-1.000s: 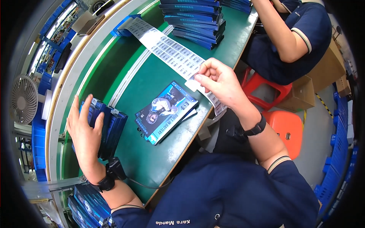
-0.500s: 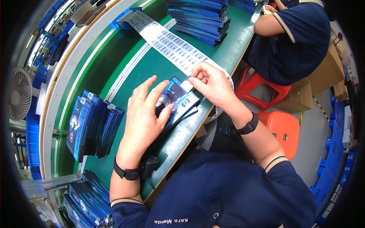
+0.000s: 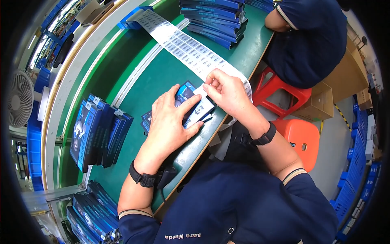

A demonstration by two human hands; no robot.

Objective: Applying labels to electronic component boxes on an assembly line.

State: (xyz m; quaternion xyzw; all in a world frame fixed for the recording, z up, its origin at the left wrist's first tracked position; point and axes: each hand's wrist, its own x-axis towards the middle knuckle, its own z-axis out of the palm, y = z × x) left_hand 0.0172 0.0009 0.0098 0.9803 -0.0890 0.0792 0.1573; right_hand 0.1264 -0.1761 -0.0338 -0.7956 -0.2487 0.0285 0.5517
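A blue and white flat box (image 3: 201, 110) lies on the green workbench, partly covered by my left hand (image 3: 170, 120). That hand rests on it with fingers spread, the index fingertip touching a small white sticker (image 3: 200, 92). My right hand (image 3: 227, 91) pinches the sticker's far edge between thumb and index finger at the box's upper right corner. Another dark blue box (image 3: 146, 121) sticks out from under the left hand. Just beyond my hands, a long strip of printed labels (image 3: 183, 44) runs across the bench from a blue holder (image 3: 131, 21).
At the far side rises a tall stack of blue boxes (image 3: 213, 22). More boxes (image 3: 87, 134) stand at the left, others (image 3: 91, 213) at the lower left. A co-worker (image 3: 310, 44) sits on a red stool (image 3: 280, 89); an orange stool (image 3: 300, 142) is at my right.
My left hand has shifted right and its index finger has come down onto the sticker. The box beneath now shows at its left. The co-worker has leaned toward the bench.
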